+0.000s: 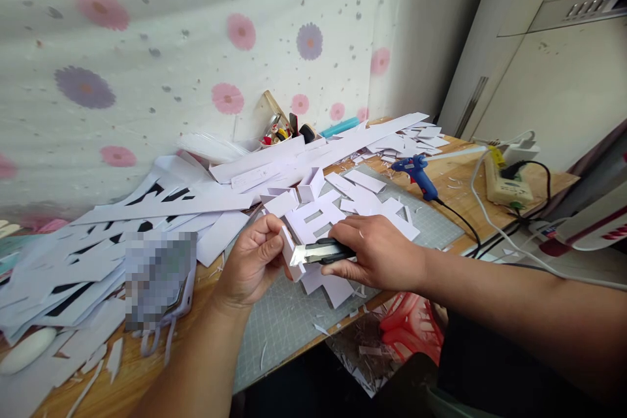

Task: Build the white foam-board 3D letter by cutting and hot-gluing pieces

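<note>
Trimming, apparently, a white piece (288, 247) the left hand (255, 258) pinches, the right hand (369, 249) holds a cutter (327, 250) at its three o'clock; the next stroke likely needs light pressure.

At the centre, your utility knife (335, 250) pairs a shiny metal blade with a handle that looks like plastic, and the card piece (290, 249) you grip is smooth and matt. Toward the lower centre, you have a matt cutting mat (274, 330); your tabletop (458, 160) is smooth, faintly glossy wood. Right of centre, your glue gun (418, 174) looks like smooth plastic. Across the upper left, you face a wrinkled, softly glossy plastic sheet (181, 26).
</note>
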Available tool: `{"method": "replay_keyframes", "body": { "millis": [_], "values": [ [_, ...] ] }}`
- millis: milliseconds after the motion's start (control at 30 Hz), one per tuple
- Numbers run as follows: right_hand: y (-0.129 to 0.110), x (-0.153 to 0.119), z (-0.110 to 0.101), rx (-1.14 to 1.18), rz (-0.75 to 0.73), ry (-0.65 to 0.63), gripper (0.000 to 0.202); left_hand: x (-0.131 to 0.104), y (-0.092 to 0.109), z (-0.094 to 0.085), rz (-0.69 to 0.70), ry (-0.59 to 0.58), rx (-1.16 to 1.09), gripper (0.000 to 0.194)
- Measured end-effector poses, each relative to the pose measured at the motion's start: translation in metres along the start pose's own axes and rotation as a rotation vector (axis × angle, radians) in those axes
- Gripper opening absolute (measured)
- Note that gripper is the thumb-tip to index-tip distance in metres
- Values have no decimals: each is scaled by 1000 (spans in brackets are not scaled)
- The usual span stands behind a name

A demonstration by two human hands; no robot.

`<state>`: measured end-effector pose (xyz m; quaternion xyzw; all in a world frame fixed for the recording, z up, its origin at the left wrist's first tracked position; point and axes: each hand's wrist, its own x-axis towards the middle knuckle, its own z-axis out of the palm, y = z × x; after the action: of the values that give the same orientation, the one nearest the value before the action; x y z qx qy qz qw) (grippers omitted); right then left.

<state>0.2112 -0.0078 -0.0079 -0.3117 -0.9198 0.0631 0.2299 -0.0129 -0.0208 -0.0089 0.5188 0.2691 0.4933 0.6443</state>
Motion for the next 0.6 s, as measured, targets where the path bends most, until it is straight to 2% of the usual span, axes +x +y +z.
{"method": "replay_keyframes", "body": {
  "millis": [300,400,500,600],
  "values": [
    [2,-5,-2,-29,-39,-2,55,0,-1,1,-15,-12,28,22],
    [-1,-11,1,-44,-80,-22,55,1,0,-2,-7,34,42,23],
    [-5,-16,5,-46,-152,-56,55,3,2,-7,66,107,38,23],
    [-5,-15,5,2,-121,-50,56,4,2,-8,53,106,57,22]
  ]
}}
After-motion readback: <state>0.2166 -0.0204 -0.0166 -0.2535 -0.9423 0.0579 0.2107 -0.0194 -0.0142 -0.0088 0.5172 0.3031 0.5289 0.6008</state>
